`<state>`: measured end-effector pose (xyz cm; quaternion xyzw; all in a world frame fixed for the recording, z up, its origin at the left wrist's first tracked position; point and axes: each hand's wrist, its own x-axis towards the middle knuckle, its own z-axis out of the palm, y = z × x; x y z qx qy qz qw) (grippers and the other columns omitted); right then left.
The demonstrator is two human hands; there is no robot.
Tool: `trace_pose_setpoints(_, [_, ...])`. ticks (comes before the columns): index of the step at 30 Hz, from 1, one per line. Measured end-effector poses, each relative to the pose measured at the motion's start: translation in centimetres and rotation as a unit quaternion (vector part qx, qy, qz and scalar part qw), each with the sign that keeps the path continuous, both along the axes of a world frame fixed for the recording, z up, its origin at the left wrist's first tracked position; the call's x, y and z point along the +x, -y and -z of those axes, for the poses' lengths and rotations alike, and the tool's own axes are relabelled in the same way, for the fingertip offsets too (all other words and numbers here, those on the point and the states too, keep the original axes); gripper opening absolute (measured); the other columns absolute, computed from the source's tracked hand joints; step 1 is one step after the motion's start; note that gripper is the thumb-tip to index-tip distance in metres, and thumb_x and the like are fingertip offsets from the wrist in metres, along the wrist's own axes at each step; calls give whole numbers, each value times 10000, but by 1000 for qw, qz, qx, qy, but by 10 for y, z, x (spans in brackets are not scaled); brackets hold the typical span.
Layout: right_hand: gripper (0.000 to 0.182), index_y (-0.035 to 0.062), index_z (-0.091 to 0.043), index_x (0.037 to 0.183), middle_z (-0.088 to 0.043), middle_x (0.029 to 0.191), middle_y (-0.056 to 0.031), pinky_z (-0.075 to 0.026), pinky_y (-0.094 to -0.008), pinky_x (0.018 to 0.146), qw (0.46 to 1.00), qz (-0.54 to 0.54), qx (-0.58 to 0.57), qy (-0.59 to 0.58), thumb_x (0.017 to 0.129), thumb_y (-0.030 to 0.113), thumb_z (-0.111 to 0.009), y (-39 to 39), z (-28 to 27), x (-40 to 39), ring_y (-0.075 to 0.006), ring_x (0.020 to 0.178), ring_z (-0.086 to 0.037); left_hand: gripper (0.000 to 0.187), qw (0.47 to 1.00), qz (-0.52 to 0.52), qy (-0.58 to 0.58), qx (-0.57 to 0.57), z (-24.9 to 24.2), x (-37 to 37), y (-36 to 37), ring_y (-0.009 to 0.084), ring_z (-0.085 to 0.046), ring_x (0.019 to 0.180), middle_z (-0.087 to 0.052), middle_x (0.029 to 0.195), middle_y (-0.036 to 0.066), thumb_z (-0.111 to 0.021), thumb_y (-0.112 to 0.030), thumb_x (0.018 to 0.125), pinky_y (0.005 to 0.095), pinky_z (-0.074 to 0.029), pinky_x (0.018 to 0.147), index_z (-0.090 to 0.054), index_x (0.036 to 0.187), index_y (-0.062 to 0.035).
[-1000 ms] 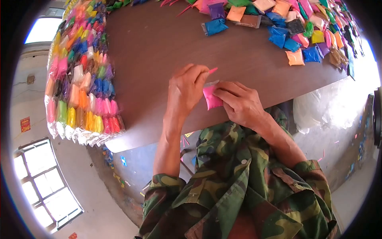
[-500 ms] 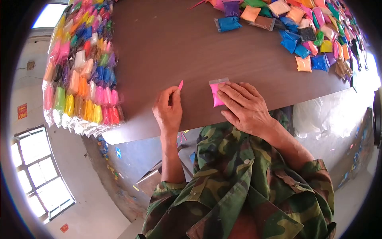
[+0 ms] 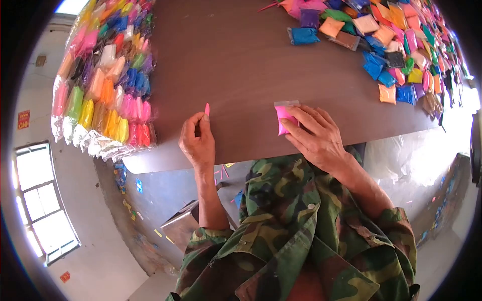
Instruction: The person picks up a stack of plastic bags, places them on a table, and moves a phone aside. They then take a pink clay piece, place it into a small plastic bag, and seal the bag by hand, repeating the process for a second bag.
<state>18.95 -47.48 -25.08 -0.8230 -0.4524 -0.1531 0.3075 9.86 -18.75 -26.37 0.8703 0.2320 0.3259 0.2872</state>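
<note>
Left hand: your left hand (image 3: 198,143) is nearly closed, thumb and forefinger pinching a thin pink stick (image 3: 207,109) whose tip points towards 12 o'clock.
Right hand: your right hand (image 3: 317,136) is loosely curled, its fingers laid over the right side of the pink packet (image 3: 282,112); I cannot tell whether they grip it or only rest there.
Pink packet: it sits at the clock's centre for you, over the near part of the brown table (image 3: 226,65), its clear top edge towards 12 o'clock; your left hand is at about 9, well apart from it.
Loose packet: a blue packet (image 3: 304,35) lies just past 12 o'clock.
Mixed heap: a heap of coloured packets (image 3: 401,45) spreads around 2 o'clock.
Bagged rows: rows of coloured packets in clear wrapping (image 3: 105,85) stand between 9 and 10 o'clock, along the table's left side.
Your clothing: the camouflage jacket (image 3: 281,241) fills 6 o'clock.
Beyond the table: whitish plastic (image 3: 389,159) hangs between 3 and 4 o'clock; a barred window (image 3: 42,195) shows between 8 and 9.
</note>
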Motion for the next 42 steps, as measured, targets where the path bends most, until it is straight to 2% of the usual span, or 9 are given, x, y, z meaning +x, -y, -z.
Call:
trace_pose_setpoints(8, [277, 65, -718, 1166, -684, 1268, -55, -578, -412, 909, 999, -32, 35, 11, 892, 99, -745, -66, 2, 47, -252, 1213, -673, 43, 1000, 0, 0, -11, 6, 3, -3, 190, -670, 728, -731, 865, 86, -753, -72, 969, 338, -522, 661, -751, 998, -40])
trace_pose_setpoints(14, [378, 52, -680, 1290, -669, 1353, -61, -538, -414, 1033, 998, -31, 35, 42, 915, 83, -712, -117, 20, 74, -266, 1314, -625, 53, 999, -24, -3, -48, 0, 3, -2, 171, -673, 733, -734, 854, 80, -756, -79, 967, 323, -524, 666, -752, 993, -33])
trace_pose_setpoints(20, [457, 44, -646, 1374, -595, 1480, -82, -483, -465, 1122, 996, -66, -42, 31, 940, 155, -731, -107, 13, 76, -270, 1425, -533, 62, 997, -24, -8, -67, -2, 4, -3, 155, -660, 709, -731, 836, 76, -752, -91, 973, 315, -520, 650, -754, 983, -30])
trace_pose_setpoints(26, [558, 63, -580, 1474, -525, 1562, -89, -421, -494, 1183, 997, -59, -44, -24, 959, 198, -747, -104, 9, 65, -293, 1466, -486, 74, 996, -23, 6, -84, -1, 4, -1, 120, -643, 719, -722, 830, 56, -751, -101, 981, 295, -513, 649, -760, 997, -29])
trace_pose_setpoints(32, [557, 52, -618, 1394, -549, 1511, -109, -451, -491, 1132, 1000, -21, -5, -5, 884, 178, -799, -69, -6, 58, -307, 1422, -513, 135, 995, -20, -20, -97, 3, 1, -5, 120, -668, 793, -754, 898, 48, -760, -165, 995, 292, -539, 741, -773, 1043, -39])
trace_pose_setpoints(35, [493, 38, -662, 1310, -598, 1436, -121, -476, -483, 1090, 1000, 19, 1, 6, 848, 129, -810, -31, -11, 49, -319, 1336, -580, 103, 999, -23, -8, -46, 4, 2, -6, 118, -650, 732, -734, 849, 50, -765, -129, 986, 285, -529, 690, -775, 1031, -37])
trace_pose_setpoints(36, [459, 39, -678, 1278, -616, 1405, -118, -487, -481, 1074, 999, 35, 6, 2, 844, 115, -807, -17, -11, 46, -323, 1310, -598, 159, 996, -25, -41, -77, 0, 0, -5, 127, -676, 833, -751, 941, 51, -752, -184, 996, 299, -537, 763, -778, 1059, -41])
trace_pose_setpoints(40, [324, 46, -735, 1154, -686, 1272, -102, -525, -469, 1006, 990, 141, 1, -5, 836, 67, -794, 60, -13, 35, -323, 1206, -659, 140, 999, -21, -31, -29, 8, 1, -9, 133, -661, 762, -745, 904, 59, -750, -166, 1003, 295, -529, 697, -773, 1047, -35])
trace_pose_setpoints(42, [272, 52, -753, 1107, -713, 1207, -92, -538, -458, 968, 979, 201, 13, -5, 838, 53, -790, 85, -13, 33, -317, 1150, -680, 153, 999, -20, -36, -28, 11, 1, -9, 134, -664, 773, -745, 908, 56, -739, -176, 1011, 298, -530, 703, -769, 1060, -34])
